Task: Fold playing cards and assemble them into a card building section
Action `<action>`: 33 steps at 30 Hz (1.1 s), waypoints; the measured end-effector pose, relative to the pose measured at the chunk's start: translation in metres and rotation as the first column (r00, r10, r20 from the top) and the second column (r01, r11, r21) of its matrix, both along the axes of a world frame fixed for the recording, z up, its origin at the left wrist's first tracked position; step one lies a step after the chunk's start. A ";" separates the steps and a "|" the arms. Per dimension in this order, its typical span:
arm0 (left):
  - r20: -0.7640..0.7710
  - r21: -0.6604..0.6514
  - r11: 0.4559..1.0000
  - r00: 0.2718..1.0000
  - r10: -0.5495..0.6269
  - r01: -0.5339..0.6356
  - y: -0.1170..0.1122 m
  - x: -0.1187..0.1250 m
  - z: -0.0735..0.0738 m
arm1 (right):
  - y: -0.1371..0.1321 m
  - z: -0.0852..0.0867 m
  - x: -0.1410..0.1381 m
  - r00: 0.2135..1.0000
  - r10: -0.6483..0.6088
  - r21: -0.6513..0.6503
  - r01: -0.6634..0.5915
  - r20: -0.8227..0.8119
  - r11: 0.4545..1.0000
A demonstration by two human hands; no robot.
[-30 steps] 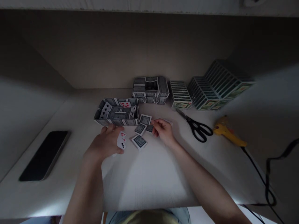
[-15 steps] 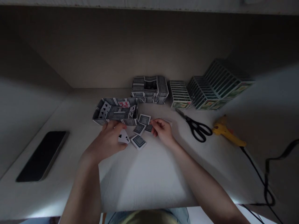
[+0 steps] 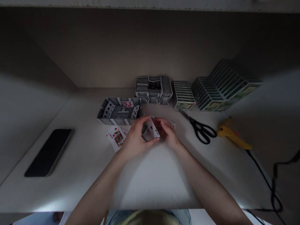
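Between the thumb and fingers of my left hand [image 3: 138,132] is a playing card [image 3: 152,127], tilted up, with black pips on its face. My right hand [image 3: 168,132] is close beside the card's right side, fingers curled inward. What lies within those fingers is hidden. Left of my left hand, face-up playing cards [image 3: 116,137] lie on the table, a king on top. Just behind is an open box made of playing cards [image 3: 119,121]. The small patterned pieces near my hands are mostly covered by them.
A card-built model with an opening on top [image 3: 153,93] stands at the back. Slatted card structures [image 3: 184,93] line up to its right. Scissors [image 3: 201,129] and a yellow glue gun [image 3: 234,137] with its cord lie on the right. A phone [image 3: 49,153] is at left.
My left hand has moved right with the card and raised it beside my right hand. The face-up cards on the left have come into sight. My right hand has shifted slightly.
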State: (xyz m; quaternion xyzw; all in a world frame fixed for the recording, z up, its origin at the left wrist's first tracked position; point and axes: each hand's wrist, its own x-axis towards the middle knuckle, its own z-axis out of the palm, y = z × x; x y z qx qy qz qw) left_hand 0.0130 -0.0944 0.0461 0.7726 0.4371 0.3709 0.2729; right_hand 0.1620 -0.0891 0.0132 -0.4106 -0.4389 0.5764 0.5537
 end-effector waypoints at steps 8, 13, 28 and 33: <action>0.422 -0.156 0.988 0.903 0.079 -0.014 0.010 0.004 -0.018 | 0.004 0.005 0.012 0.961 0.273 0.079 -0.269 -0.053 0.960; 0.535 -0.221 0.974 0.842 0.072 0.057 0.014 0.004 -0.019 | 0.006 0.000 0.011 0.959 0.283 0.105 -0.282 0.004 0.954; 0.387 -0.107 0.993 0.922 0.003 0.041 0.011 -0.002 -0.014 | 0.007 -0.004 0.009 0.956 0.293 0.125 -0.290 -0.007 0.949; 0.288 -0.047 0.999 0.957 0.033 -0.020 0.010 -0.001 -0.014 | 0.006 -0.004 0.007 0.983 0.183 0.063 -0.182 -0.004 0.981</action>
